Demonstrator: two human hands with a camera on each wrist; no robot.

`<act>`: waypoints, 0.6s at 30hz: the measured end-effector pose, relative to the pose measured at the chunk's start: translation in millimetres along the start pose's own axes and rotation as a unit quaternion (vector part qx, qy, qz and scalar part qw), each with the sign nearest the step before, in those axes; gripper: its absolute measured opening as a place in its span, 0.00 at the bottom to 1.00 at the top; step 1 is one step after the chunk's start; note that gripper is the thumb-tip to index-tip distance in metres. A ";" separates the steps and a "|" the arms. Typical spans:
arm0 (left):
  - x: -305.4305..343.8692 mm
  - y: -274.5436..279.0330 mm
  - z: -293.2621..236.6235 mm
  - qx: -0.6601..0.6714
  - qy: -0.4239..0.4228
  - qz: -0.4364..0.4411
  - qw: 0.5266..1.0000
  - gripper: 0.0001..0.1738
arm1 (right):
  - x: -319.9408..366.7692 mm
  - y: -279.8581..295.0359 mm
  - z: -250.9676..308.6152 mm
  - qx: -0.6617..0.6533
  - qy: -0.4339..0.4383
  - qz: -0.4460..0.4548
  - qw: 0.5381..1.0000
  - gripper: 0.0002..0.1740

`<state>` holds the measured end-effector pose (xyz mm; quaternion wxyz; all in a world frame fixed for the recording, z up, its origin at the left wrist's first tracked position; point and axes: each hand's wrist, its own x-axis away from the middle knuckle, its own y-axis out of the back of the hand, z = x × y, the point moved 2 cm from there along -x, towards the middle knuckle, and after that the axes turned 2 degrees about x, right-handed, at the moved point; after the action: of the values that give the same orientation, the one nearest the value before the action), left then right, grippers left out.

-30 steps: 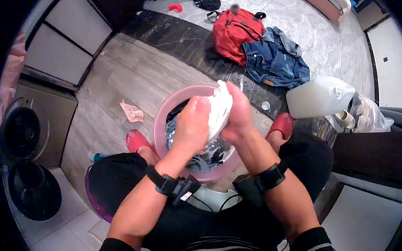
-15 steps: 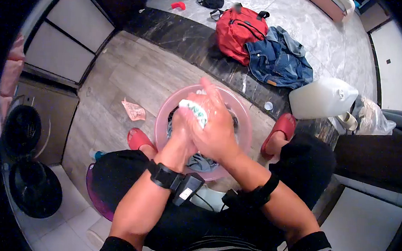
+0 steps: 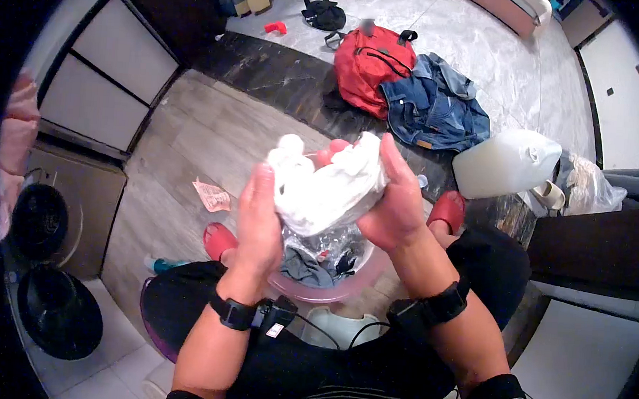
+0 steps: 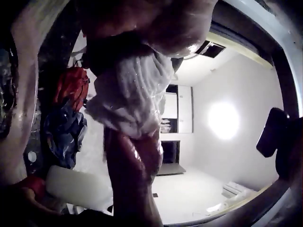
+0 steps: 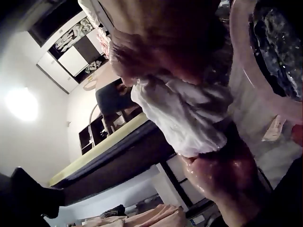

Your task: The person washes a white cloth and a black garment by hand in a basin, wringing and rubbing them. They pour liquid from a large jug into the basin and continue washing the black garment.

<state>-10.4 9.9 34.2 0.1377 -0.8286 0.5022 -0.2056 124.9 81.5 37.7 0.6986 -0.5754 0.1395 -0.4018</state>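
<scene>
A wet, bunched white cloth (image 3: 327, 193) is held up between both hands over the pink basin (image 3: 314, 293). On its left side the left hand (image 3: 261, 214) grips it. The right hand (image 3: 394, 211) grips the opposite side, with fingertips showing behind the folds. Both wrist views show the cloth (image 4: 135, 92) gathered between two wet hands. Inside the basin, below the cloth, lie grey fabric (image 3: 308, 267) and other dark, wet pieces.
A red backpack (image 3: 371, 71) and blue denim clothing (image 3: 442, 108) lie beyond the basin. A whitish plastic jug (image 3: 504, 163) stands at the right. Red slippers (image 3: 447, 211) flank the basin, and a pink paper piece (image 3: 211, 196) lies on the floor at left.
The cloth was squeezed between the hands, then mostly covered by them with a green-marked part showing. Now the hands are farther apart and the cloth is spread wider between them.
</scene>
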 end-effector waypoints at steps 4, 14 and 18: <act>-8.9 14.8 -24.5 0.061 -0.029 -0.020 0.998 0.28 | 5.1 5.4 8.8 0.067 0.030 -0.001 0.997 0.32; -9.6 26.4 -44.8 0.198 -0.015 -0.010 0.980 0.26 | 12.1 8.9 -2.3 0.183 -0.016 0.020 0.983 0.29; -7.2 33.6 -46.4 0.205 -0.018 0.024 0.978 0.25 | 16.6 6.0 -3.3 0.208 -0.006 -0.001 0.978 0.25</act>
<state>-61.7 -0.1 58.9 0.3187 -0.7741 0.4662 -0.2861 135.7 67.3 35.6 0.8032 -0.4206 0.0478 -0.4192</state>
